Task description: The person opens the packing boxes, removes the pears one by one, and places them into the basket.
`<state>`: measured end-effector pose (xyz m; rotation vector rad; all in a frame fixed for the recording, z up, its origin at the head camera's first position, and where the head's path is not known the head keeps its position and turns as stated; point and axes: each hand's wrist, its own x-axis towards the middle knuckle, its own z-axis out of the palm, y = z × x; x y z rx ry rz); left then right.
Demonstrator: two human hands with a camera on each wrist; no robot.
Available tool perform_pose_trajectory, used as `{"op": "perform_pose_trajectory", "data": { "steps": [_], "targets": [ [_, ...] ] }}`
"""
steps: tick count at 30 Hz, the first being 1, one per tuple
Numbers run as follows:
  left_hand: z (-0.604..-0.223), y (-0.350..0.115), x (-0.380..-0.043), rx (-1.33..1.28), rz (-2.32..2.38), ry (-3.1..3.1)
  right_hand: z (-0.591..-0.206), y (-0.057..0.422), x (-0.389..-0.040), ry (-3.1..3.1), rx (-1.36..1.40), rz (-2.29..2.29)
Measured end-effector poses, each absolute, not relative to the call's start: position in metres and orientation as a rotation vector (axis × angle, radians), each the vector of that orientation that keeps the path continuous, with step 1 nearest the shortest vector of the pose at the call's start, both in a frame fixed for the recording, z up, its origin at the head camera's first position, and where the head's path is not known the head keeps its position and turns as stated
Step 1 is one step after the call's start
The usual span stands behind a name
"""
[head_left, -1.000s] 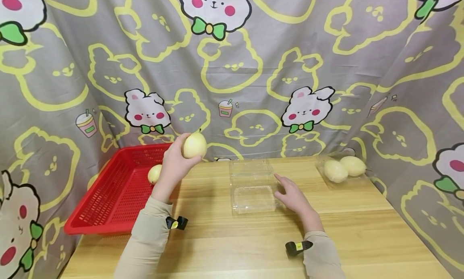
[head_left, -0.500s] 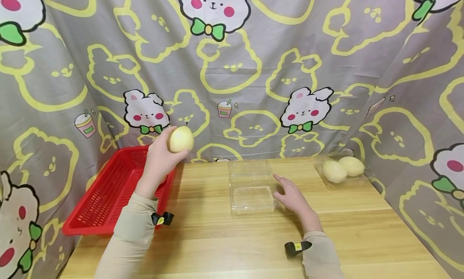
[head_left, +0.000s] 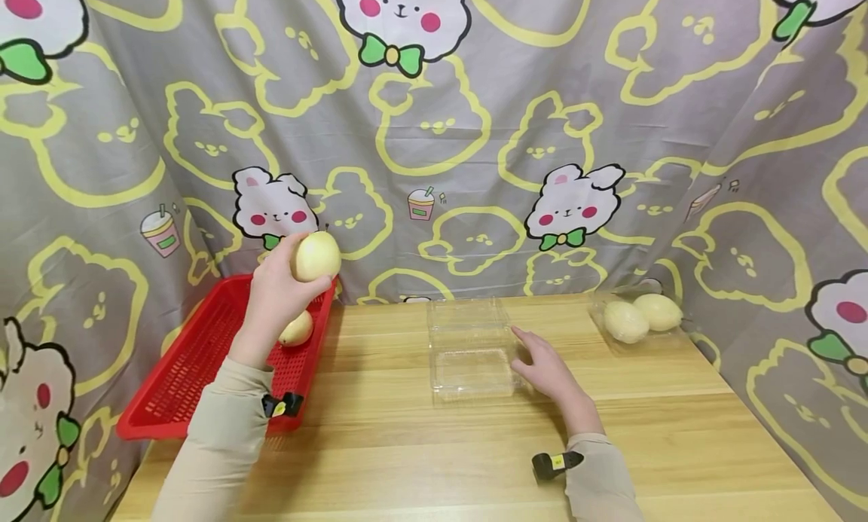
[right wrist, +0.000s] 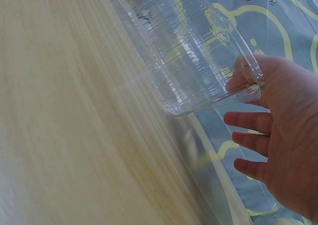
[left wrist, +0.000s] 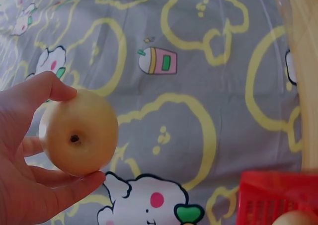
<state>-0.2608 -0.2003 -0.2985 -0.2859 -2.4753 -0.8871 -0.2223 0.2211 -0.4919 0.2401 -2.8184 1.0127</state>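
Observation:
My left hand (head_left: 274, 285) holds a round pale yellow pear (head_left: 317, 256), lifted over the right end of a red plastic basket (head_left: 183, 379). In the left wrist view, fingers and thumb wrap the sides of the pear (left wrist: 82, 135), and its dark-centred hollow faces the camera. Another pear (head_left: 297, 329) lies in the basket, partly hidden by my left wrist. My right hand (head_left: 548, 365) is at the right side of a clear plastic clamshell box (head_left: 475, 371), lid raised. In the right wrist view, one fingertip shows through the box's edge (right wrist: 198, 61); three other fingers (right wrist: 248, 143) are extended and hold nothing.
A second clear box (head_left: 606, 334) with two pale yellow pears (head_left: 658, 312) stands at the right back of the wooden table (head_left: 420, 454). A grey patterned curtain (head_left: 434, 130) hangs behind and on both sides.
My left hand has moved left with the pear, from beyond the basket's right rim to over its right end. The right hand and the clear box have stayed in place.

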Motion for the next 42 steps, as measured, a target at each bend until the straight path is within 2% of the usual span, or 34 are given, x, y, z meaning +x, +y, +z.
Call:
{"op": "perform_pose_trajectory", "data": {
  "steps": [19,42],
  "targets": [
    [-0.309,-0.236,-0.275,-0.223,-0.791,-2.513,-0.496,0.221,-0.221,-2.821,0.244,1.010],
    [-0.338,-0.281,-0.302,-0.021,-0.947,-2.538,-0.491,0.220,-0.222,-2.808,0.258,0.977]
  ]
}}
